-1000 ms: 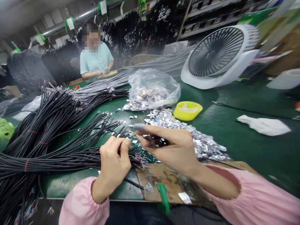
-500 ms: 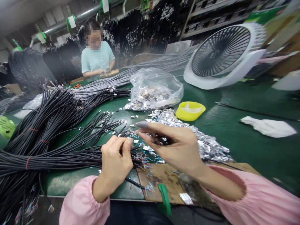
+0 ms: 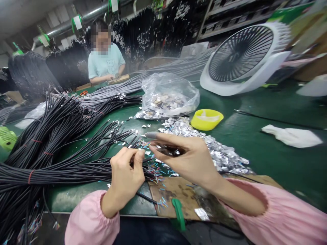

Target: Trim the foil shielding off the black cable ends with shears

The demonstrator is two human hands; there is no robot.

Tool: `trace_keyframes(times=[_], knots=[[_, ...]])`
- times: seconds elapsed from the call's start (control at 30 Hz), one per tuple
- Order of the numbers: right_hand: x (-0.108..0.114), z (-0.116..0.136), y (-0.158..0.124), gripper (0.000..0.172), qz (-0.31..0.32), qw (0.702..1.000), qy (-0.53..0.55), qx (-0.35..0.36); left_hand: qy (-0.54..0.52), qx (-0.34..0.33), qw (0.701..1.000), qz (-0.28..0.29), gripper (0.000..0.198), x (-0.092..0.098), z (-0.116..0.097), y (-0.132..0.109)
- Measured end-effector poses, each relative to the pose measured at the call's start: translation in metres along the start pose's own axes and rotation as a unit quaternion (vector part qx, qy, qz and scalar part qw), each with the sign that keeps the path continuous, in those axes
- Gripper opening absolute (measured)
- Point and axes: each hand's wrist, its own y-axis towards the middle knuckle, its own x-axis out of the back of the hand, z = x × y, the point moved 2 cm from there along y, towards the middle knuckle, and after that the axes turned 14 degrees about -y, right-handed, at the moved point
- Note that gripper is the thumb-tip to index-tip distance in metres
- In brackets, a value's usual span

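My left hand (image 3: 126, 173) is closed in a pinch on the end of a black cable (image 3: 146, 159) that comes off the bundles of black cables (image 3: 51, 149) spread over the left of the green table (image 3: 255, 136). My right hand (image 3: 186, 158) is just right of it, forefinger stretched out, thumb and other fingers closed on a small dark tool (image 3: 167, 150) at the cable's coloured wire ends. Both wrists wear pink sleeves. Under the hands lies a brown board (image 3: 178, 194) strewn with wire clippings.
A heap of foil scraps (image 3: 217, 153) lies behind my right hand, with a yellow bowl (image 3: 206, 119), a clear bag of scraps (image 3: 168, 97) and a white fan (image 3: 242, 58) beyond. A white rag (image 3: 291, 136) is at right. A person in a light blue shirt (image 3: 106, 63) works opposite.
Both hands stay at the cable end, with only small shifts of the right hand's fingers. The view has drifted slightly.
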Motion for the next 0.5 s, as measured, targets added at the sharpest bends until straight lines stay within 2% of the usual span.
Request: trace_keyframes(times=[0.13, 0.2, 0.23, 0.3, 0.33, 0.37, 0.43, 0.5], knots=[[0.0, -0.002, 0.001, 0.027, 0.009, 1.0, 0.004, 0.002, -0.045, 0.049, 0.998, -0.016, 0.029, 0.007, 0.003, 0.006], [0.0, -0.004, 0.004, 0.026, -0.009, 0.999, 0.022, -0.024, -0.081, 0.082, 0.993, 0.012, 0.034, 0.013, 0.009, 0.013], [0.001, -0.005, 0.006, 0.024, -0.019, 0.998, 0.033, -0.042, -0.082, 0.099, 0.991, 0.047, 0.036, 0.016, 0.014, 0.017], [0.001, -0.008, 0.009, 0.022, -0.032, 0.995, 0.052, -0.074, -0.017, 0.123, 0.986, 0.111, 0.039, 0.023, 0.028, 0.024], [0.001, -0.009, 0.011, 0.022, -0.033, 0.994, 0.06, -0.084, 0.062, 0.12, 0.983, 0.126, 0.034, 0.027, 0.036, 0.028], [0.001, -0.01, 0.012, 0.024, -0.032, 0.993, 0.067, -0.089, 0.156, 0.112, 0.974, 0.122, 0.023, 0.033, 0.045, 0.031], [0.001, -0.011, 0.014, 0.027, -0.022, 0.993, 0.075, -0.089, 0.207, 0.113, 0.967, 0.1, 0.008, 0.044, 0.063, 0.035], [0.0, -0.011, 0.014, 0.029, -0.004, 0.994, 0.074, -0.078, 0.235, 0.117, 0.961, 0.087, 0.009, 0.053, 0.077, 0.036]])
